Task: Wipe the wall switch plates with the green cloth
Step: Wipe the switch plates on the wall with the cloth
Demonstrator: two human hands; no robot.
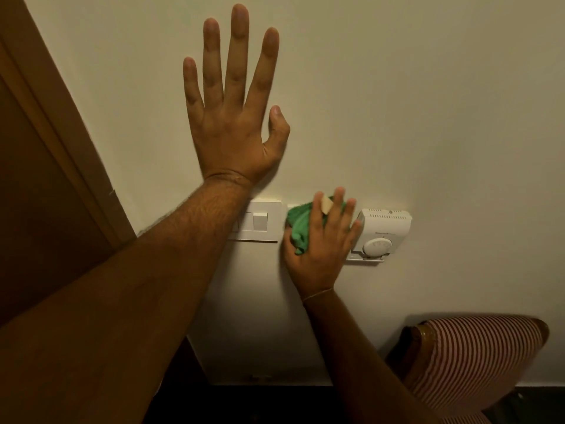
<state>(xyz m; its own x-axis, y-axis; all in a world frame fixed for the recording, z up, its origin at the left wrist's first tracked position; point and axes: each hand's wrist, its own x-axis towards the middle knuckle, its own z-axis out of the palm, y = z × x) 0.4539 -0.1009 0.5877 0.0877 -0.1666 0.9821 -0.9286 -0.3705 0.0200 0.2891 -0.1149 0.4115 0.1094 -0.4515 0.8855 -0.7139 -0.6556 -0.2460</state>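
While a wooden door frame point(61, 142) is running down the far side, to the left of the left hand point(232, 117), that hand is lying flat on the cream wall point(428, 102) with its fingers spread wide and straight, gripping nothing, and its forearm is crossing down and to the left over part of the first switch plate point(263, 221). This white plate is sitting just below the left wrist, with one square rocker showing beside the arm. Just to the right of it, the right hand point(321, 249) is pressing the green cloth point(301, 229) against the wall, fingers fanned over the bunched fabric and pinning it under the palm; a pale patch, seemingly a bandage, is showing on one finger, and a thin thread is circling the wrist. A white corner of a second switch plate point(293, 206) is peeking out above the cloth, the rest being hidden under the cloth and hand. The fingertips of the right hand are reaching the edge of a white thermostat point(382, 234) with a round dial, mounted just to the right. Below and to the right of the right forearm, a chair with red and white striped upholstery point(477, 356) is standing near the wall.
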